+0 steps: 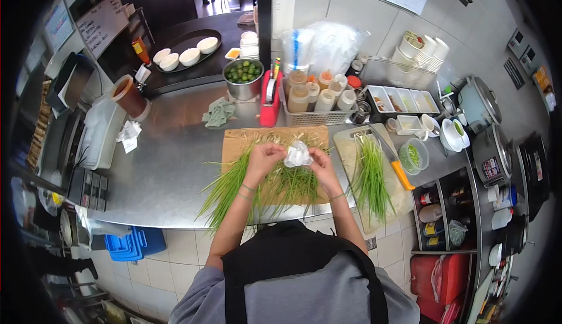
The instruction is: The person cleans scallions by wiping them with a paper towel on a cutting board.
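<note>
Over the green stalks, my left hand and my right hand pinch opposite sides of a crumpled white wad; whether it is tissue or thin plastic I cannot tell. Beneath them, long chives lie spread across a brown paper sheet, with their pale ends toward the back and some tips reaching the counter's front edge. To the right, another bunch of chives rests on a pale cutting board. A knife with an orange handle lies along that board, apart from both hands.
Behind the paper stand a red tape dispenser, a pot of green limes and a basket of sauce bottles. A green cloth lies at left. A tub of chopped greens sits right of the board.
</note>
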The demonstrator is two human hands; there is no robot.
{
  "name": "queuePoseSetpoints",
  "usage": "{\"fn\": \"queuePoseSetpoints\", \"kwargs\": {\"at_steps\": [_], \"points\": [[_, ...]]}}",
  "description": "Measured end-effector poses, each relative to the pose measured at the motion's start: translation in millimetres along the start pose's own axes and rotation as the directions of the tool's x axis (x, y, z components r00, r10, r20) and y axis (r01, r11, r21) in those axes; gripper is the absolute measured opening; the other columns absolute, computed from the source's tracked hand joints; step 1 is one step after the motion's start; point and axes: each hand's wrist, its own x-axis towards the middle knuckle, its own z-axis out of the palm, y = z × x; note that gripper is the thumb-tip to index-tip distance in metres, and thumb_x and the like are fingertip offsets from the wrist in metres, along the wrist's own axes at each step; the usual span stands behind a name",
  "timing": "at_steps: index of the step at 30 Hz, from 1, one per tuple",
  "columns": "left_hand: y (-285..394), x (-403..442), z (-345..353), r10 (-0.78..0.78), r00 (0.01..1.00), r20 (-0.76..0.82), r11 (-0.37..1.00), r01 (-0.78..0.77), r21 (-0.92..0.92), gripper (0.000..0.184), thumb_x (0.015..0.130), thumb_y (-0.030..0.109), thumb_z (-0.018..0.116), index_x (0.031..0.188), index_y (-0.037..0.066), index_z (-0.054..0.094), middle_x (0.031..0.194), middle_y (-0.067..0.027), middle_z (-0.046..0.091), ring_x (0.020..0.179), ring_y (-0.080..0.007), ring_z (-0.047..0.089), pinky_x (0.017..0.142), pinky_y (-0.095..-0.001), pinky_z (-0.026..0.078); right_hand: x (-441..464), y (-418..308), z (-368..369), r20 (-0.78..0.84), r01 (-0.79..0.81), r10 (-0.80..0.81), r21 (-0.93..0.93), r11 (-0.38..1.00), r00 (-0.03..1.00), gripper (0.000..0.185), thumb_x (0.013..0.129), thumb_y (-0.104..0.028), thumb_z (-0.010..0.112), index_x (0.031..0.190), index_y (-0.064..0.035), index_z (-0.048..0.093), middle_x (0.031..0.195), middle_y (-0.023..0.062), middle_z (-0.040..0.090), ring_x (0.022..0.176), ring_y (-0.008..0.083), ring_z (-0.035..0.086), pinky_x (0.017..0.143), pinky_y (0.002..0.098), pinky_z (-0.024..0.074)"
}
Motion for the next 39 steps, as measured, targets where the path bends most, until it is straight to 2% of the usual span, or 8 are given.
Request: {"fn": "queuePoseSetpoints", "kwargs": {"at_steps": [4, 7, 13, 18, 21, 26, 31, 39], "points": [[-22, 0, 21, 0.004, 0.999, 0.048, 1.000, -0.003, -0.025, 0.011, 0.072, 0.004, 0.065, 0.079, -0.003, 0.064, 0.071, -0.0053, 0.064, 0.062, -0.0084, 0.058, 0.057, -0.0201, 0.046, -7, -6, 12, 0.023, -0.149, 0.153, 0.410, 0.900, 0.988, 0.021, 0.078, 0.005, 0.054, 0.098, -0.0035, 0.052, 0.098, 0.0046, 0.057, 0.088, 0.0130, 0.056, 0.076, 0.0259, 0.0470], [-28, -4, 29, 0.035, 0.996, 0.078, 0.996, -0.041, 0.078, 0.012, 0.071, 0.005, 0.065, 0.080, -0.004, 0.064, 0.071, -0.0061, 0.064, 0.062, -0.0086, 0.058, 0.057, -0.0206, 0.046, -9, 3, 23, -0.088, -0.115, 0.174, 0.460, 0.881, 0.981, 0.020, 0.077, 0.004, 0.058, 0.095, -0.0034, 0.053, 0.096, 0.0059, 0.059, 0.085, 0.0142, 0.058, 0.074, 0.0263, 0.0484], [-32, -14, 29, -0.053, 0.992, 0.114, 0.980, 0.030, 0.196, 0.011, 0.072, 0.006, 0.065, 0.077, -0.004, 0.064, 0.068, -0.0072, 0.064, 0.061, -0.0089, 0.059, 0.058, -0.0217, 0.047, 6, 21, -2, -0.205, -0.123, 0.213, 0.383, 0.916, 0.955, 0.016, 0.075, 0.004, 0.060, 0.088, -0.0009, 0.055, 0.087, 0.0082, 0.062, 0.079, 0.0149, 0.060, 0.070, 0.0269, 0.0497], [-30, -16, 23, -0.075, 0.988, 0.131, 0.989, 0.057, 0.137, 0.010, 0.073, 0.006, 0.064, 0.076, -0.003, 0.064, 0.068, -0.0074, 0.064, 0.061, -0.0093, 0.059, 0.059, -0.0217, 0.047, 20, 22, -10, -0.324, 0.008, 0.164, 0.471, 0.882, 0.932, 0.014, 0.076, 0.004, 0.059, 0.086, -0.0022, 0.054, 0.084, 0.0076, 0.062, 0.076, 0.0144, 0.060, 0.069, 0.0284, 0.0498], [-33, -18, 16, -0.087, 0.992, 0.090, 0.992, 0.078, 0.104, 0.009, 0.073, 0.006, 0.063, 0.076, -0.003, 0.064, 0.068, -0.0073, 0.064, 0.061, -0.0096, 0.060, 0.059, -0.0218, 0.047, 24, 16, -23, -0.448, 0.079, 0.114, 0.391, 0.917, 0.887, 0.014, 0.075, 0.003, 0.061, 0.086, -0.0032, 0.054, 0.081, 0.0052, 0.062, 0.071, 0.0109, 0.059, 0.061, 0.0224, 0.0465], [-43, -13, 21, -0.049, 0.998, 0.041, 0.991, 0.043, 0.125, 0.010, 0.072, 0.007, 0.063, 0.076, -0.002, 0.065, 0.067, -0.0071, 0.064, 0.060, -0.0096, 0.059, 0.058, -0.0216, 0.046, -5, 8, 11, -0.122, -0.183, 0.227, 0.296, 0.938, 0.966, 0.018, 0.076, 0.001, 0.062, 0.092, -0.0013, 0.056, 0.086, 0.0052, 0.062, 0.074, 0.0112, 0.060, 0.065, 0.0233, 0.0479], [-39, -18, 28, -0.042, 0.995, 0.090, 0.946, 0.011, 0.324, 0.009, 0.074, 0.005, 0.064, 0.077, -0.003, 0.063, 0.067, -0.0044, 0.062, 0.059, -0.0082, 0.056, 0.056, -0.0207, 0.044, -2, 15, 15, -0.151, -0.186, 0.263, 0.394, 0.900, 0.953, 0.020, 0.074, 0.002, 0.064, 0.092, 0.0004, 0.056, 0.086, 0.0077, 0.062, 0.076, 0.0132, 0.060, 0.067, 0.0243, 0.0482], [-26, -23, 24, -0.159, 0.974, 0.164, 0.987, 0.158, 0.022, 0.010, 0.074, 0.006, 0.063, 0.079, -0.003, 0.063, 0.068, -0.0038, 0.062, 0.061, -0.0071, 0.056, 0.056, -0.0194, 0.043, 27, 15, -35, -0.331, -0.028, 0.184, 0.424, 0.905, 0.926, 0.016, 0.078, -0.002, 0.060, 0.093, -0.0008, 0.057, 0.089, 0.0078, 0.063, 0.077, 0.0157, 0.061, 0.068, 0.0273, 0.0495]]}}
